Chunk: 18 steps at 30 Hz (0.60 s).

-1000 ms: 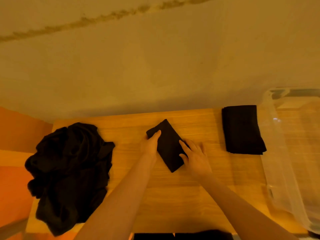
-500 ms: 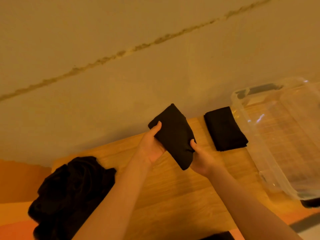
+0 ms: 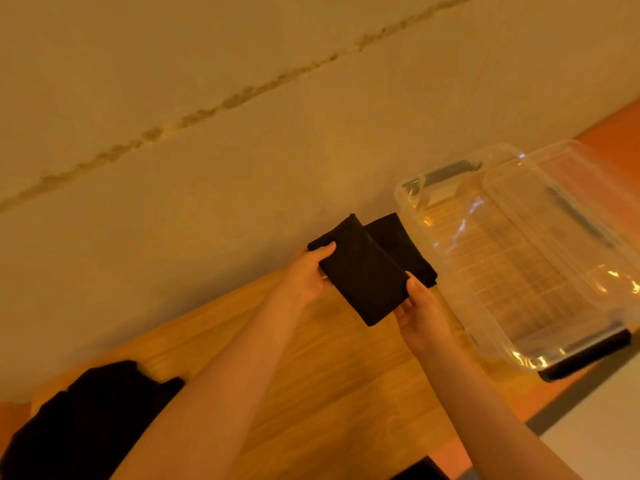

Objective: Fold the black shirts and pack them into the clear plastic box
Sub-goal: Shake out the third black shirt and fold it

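You are looking at what seems a plain domestic room, a laundry or bedroom corner. A wooden table [image 3: 332, 368] is standing against a bare cream wall [image 3: 207, 98] that is showing a long rough crack. Black clothes [image 3: 86, 420] are lying heaped at the near left, and a clear plastic box [image 3: 512, 251] is sitting at the right. Warm orange lighting is colouring everything.
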Available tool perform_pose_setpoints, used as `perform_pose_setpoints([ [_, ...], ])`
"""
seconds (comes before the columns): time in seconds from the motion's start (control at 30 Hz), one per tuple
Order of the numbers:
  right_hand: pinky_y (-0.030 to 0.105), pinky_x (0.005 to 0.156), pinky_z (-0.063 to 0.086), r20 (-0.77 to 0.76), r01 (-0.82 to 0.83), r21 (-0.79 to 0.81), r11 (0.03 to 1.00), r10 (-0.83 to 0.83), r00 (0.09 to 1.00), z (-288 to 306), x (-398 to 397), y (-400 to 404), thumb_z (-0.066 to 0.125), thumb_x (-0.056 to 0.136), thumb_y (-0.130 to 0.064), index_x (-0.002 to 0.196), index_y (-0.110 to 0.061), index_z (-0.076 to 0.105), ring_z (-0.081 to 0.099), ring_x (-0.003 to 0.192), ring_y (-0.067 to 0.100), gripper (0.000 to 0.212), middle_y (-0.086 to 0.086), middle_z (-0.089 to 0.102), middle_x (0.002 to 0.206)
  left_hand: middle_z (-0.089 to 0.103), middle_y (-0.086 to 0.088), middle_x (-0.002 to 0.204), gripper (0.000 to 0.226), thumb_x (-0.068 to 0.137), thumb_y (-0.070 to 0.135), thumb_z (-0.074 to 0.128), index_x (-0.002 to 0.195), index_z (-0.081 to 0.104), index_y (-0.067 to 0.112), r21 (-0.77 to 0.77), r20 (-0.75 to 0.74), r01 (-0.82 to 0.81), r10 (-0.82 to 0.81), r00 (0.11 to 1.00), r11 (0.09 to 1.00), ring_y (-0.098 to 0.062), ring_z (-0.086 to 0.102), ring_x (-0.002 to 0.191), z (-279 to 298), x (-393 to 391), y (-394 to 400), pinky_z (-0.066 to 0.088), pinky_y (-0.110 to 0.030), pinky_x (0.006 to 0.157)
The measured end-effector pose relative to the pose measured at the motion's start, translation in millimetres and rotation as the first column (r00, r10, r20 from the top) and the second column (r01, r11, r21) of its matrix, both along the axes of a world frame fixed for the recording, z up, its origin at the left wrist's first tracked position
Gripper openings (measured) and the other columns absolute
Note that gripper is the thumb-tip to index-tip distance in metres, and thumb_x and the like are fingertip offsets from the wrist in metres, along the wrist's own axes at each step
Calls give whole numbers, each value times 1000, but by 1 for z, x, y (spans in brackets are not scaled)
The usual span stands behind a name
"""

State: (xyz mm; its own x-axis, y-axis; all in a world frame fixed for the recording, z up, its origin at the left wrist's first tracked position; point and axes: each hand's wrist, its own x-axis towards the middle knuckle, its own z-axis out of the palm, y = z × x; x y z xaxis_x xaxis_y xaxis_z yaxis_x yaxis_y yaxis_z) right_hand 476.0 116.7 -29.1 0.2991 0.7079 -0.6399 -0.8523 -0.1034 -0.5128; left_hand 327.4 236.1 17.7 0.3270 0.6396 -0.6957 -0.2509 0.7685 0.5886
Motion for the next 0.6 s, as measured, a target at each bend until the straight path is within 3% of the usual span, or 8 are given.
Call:
perform_pose_setpoints([
  [0.1,24,81,54,3,88,-78,993,-88,996,-8,11,5,46,94,-13,126,-12,52,62,102,15,32,4,64,111,63,-4,106,28,86,10,62,113,56,13,35,-87,32,-29,996,999,-17,60,92,-17,28,15,52,-31,69],
  [0.2,25,81,51,12,157,-145,977,-157,987,-12,21,13,48,94,-9,118,-11,57,61,97,13,26,3,63,111,62,-7,113,22,86,6,61,108,57,11,55,-129,42,-35,991,998,-16,60,92,-34,50,28,51,-33,80],
  [0.33,18,72,54,15,215,-171,962,-216,976,-17,31,16,48,94,-5,129,-8,50,60,92,10,35,0,62,111,60,-9,116,32,87,5,59,119,54,7,92,-161,75,-59,985,993,-20,57,105,-49,69,39,48,-37,95],
  [0.43,23,81,49,16,241,-211,947,-243,970,-20,35,16,50,92,-4,132,-8,48,58,101,13,40,6,57,126,58,-9,121,37,89,10,59,125,51,8,158,-293,159,-107,950,975,-22,55,113,-55,76,42,45,-39,100],
  [0.53,27,90,47,34,256,-239,937,-256,966,-19,35,20,53,90,-4,130,-9,51,56,113,16,40,6,57,126,57,-7,122,39,88,13,61,126,52,8,308,-483,275,-99,870,911,-21,55,111,-56,80,43,48,-34,94],
  [0.6,25,86,51,35,303,-259,917,-304,952,-21,33,21,56,89,-4,127,-10,54,57,113,17,39,7,59,125,58,-5,115,38,86,10,63,123,54,8,391,-496,289,-65,866,874,-18,57,105,-53,84,45,51,-23,81],
])
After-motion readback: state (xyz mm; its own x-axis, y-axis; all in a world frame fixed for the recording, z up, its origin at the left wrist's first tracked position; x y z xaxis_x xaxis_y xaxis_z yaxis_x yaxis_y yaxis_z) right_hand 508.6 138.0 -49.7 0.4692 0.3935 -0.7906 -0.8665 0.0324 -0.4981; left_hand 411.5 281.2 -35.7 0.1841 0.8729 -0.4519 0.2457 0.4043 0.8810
